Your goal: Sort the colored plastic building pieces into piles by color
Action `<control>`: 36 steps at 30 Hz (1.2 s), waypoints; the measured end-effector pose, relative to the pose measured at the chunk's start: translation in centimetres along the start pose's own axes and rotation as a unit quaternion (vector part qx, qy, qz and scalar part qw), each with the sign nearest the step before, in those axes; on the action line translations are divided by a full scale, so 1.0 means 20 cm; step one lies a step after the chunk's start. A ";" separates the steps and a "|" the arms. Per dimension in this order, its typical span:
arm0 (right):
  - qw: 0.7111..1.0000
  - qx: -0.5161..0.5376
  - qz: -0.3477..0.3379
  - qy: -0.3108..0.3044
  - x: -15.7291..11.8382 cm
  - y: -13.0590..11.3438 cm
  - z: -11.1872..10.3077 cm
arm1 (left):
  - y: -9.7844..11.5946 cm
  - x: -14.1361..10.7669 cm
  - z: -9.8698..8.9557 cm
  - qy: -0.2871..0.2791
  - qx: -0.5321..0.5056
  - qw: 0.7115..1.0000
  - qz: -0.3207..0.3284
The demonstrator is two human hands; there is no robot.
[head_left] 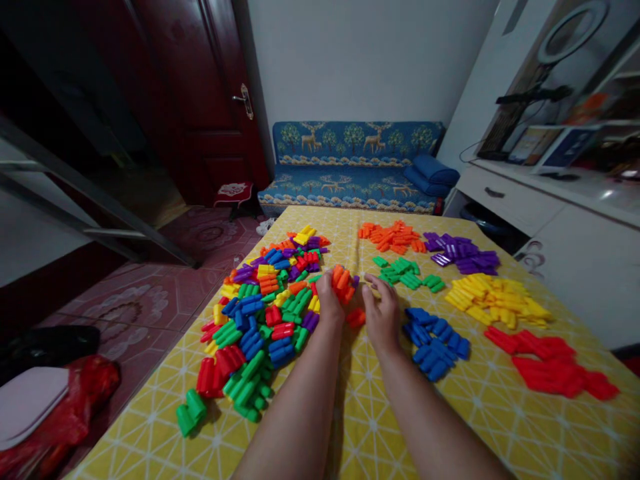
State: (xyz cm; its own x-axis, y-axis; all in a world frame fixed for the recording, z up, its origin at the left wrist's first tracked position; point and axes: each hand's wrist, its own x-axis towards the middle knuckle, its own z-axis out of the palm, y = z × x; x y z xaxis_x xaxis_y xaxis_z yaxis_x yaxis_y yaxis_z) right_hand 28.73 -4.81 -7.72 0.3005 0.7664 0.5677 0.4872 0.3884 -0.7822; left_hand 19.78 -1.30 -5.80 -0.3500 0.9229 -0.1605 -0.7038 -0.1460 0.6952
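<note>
My left hand is closed around several orange plastic building blocks, and a bit of purple shows beside them. My right hand is just to the right, its fingers slightly curled and apart, with nothing visible in them. Between my wrists a loose orange block lies on the yellow patterned tablecloth. A large mixed heap of coloured blocks spreads left of my left hand. Closest to my right hand are a pile of green blocks and a pile of blue blocks.
Farther right lie piles of orange blocks, purple blocks, yellow blocks and red blocks. A blue sofa stands beyond the table, a white cabinet to the right, and a small stool by the door.
</note>
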 end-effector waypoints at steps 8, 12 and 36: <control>0.995 0.090 0.040 -0.006 -0.02 -0.09 -0.02 | 0.00 -0.02 0.00 -0.188 0.255 0.936 0.156; 0.988 0.112 0.110 -0.006 0.02 -0.09 -0.03 | -0.01 -0.01 0.02 -0.159 0.264 0.942 0.130; 0.842 -0.369 0.008 -0.394 0.64 -0.02 0.04 | 0.00 0.08 0.04 -0.015 -0.029 0.999 -0.013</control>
State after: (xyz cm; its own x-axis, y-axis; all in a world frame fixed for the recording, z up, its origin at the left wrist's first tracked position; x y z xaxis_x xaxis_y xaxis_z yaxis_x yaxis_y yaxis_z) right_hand 31.70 5.33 -0.45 -0.1839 0.9828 -0.0154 0.9522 0.1743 -0.2508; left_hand 19.71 0.53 -5.42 -0.3136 0.9367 -0.1556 -0.7467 -0.1421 0.6498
